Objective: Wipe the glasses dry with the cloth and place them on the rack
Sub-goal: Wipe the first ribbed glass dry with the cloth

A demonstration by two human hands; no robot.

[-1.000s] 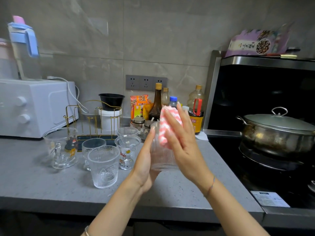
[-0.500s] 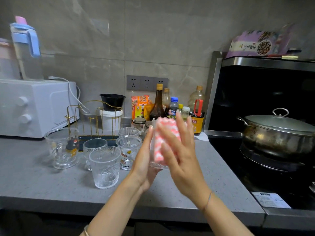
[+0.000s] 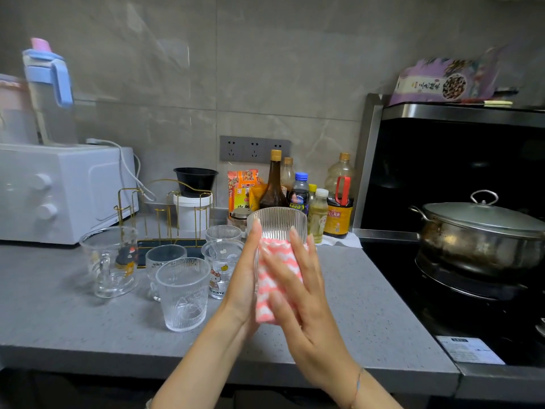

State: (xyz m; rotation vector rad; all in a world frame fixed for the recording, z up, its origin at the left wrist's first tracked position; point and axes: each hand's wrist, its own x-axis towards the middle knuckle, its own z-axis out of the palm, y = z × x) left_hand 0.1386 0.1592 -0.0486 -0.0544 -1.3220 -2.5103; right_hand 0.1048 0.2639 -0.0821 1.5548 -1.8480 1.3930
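Ribbed glass upright between open, straight-fingered left hand and right hand, pink-white cloth under the right fingers.

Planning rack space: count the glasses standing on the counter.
5: handled mug far left, plain glass beside it, ribbed glass nearest, cartoon glass right, small ribbed glass behind. Others may be hidden.

- A ribbed clear glass was upright, mouth up, pressed between the left hand and the right hand.
- A folded pink-and-white zigzag cloth lay flat against the near side of the glass, under the right hand's straight fingers.
- A ribbed tumbler, a cartoon-printed mug and three smaller glasses stood upright, clustered to the left.
- The gold wire rack stood just behind that cluster.
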